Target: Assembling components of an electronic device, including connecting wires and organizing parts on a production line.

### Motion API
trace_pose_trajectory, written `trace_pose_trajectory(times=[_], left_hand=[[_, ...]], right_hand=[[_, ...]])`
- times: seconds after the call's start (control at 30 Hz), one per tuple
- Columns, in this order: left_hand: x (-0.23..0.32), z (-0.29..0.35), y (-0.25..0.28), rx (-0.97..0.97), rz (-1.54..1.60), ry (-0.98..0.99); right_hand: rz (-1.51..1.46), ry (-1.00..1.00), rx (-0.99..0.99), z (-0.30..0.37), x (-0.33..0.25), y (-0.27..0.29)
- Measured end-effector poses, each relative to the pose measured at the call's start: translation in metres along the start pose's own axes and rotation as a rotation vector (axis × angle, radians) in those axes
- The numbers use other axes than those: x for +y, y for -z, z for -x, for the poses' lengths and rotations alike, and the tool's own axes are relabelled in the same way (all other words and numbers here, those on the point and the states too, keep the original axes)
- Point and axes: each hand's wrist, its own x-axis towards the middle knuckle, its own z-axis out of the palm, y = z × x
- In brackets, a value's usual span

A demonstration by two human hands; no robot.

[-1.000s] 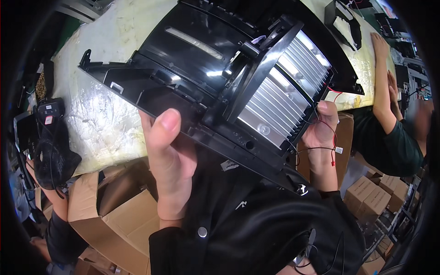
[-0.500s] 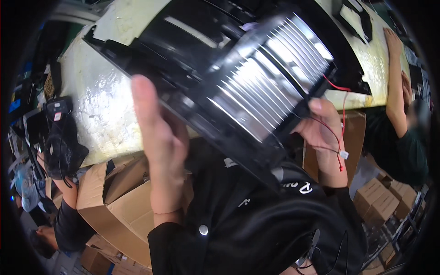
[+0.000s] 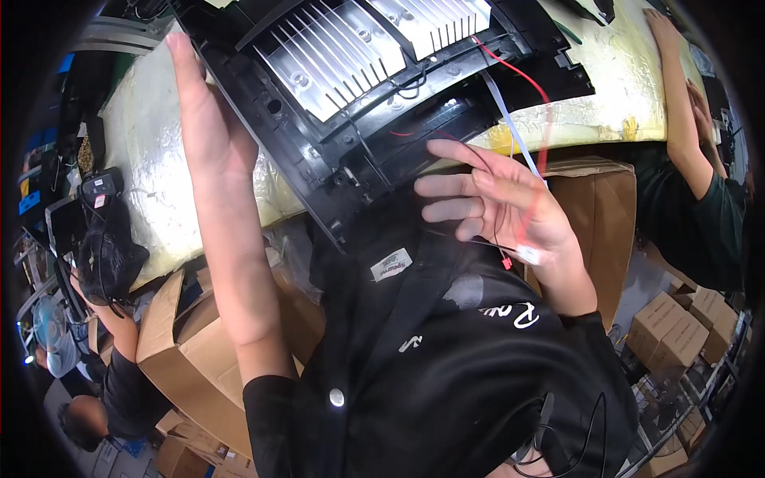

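Observation:
A black plastic housing [image 3: 319, 171] with two finned silver heat sinks [image 3: 339, 60] is tilted above the wrapped table. My left hand [image 3: 213, 131] grips its left edge, thumb along the outside and the other fingers hidden behind it. Below the housing, my right hand [image 3: 510, 199] is palm up with its fingers spread, not gripping the housing. Thin red and black wires hang by that palm, ending in a white connector [image 3: 527, 254] and a small red plug [image 3: 507, 263]. A pale flat cable [image 3: 510, 115] also comes down from the housing.
A table [image 3: 159, 183] in shiny yellowish wrap lies beneath. Open cardboard boxes stand at the left [image 3: 199, 350] and right [image 3: 594, 215]. Another person's arm [image 3: 677, 103] rests on the table at right; a person at left is beside a black bundle [image 3: 111, 247].
The housing has moved up and left, with its heat sinks turned more toward the far side. My right hand has come off its edge and opened; my left hand has moved up with it.

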Motion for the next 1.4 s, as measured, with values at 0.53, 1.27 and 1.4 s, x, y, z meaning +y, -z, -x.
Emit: trace_pose_trajectory(times=[0.53,1.27,1.4], left_hand=[[-0.037,0.096,-0.025,0.082,0.078,0.14],[-0.021,-0.346,-0.158,-0.259,0.096,-0.181],[-0.012,-0.316,-0.135,-0.069,-0.091,-0.188]], right_hand=[[0.984,0.515,0.544,-0.083,-0.129,-0.004],[0.519,0.387,0.058,-0.324,-0.413,0.034],[0.975,0.451,0.521,-0.32,-0.418,0.0]])
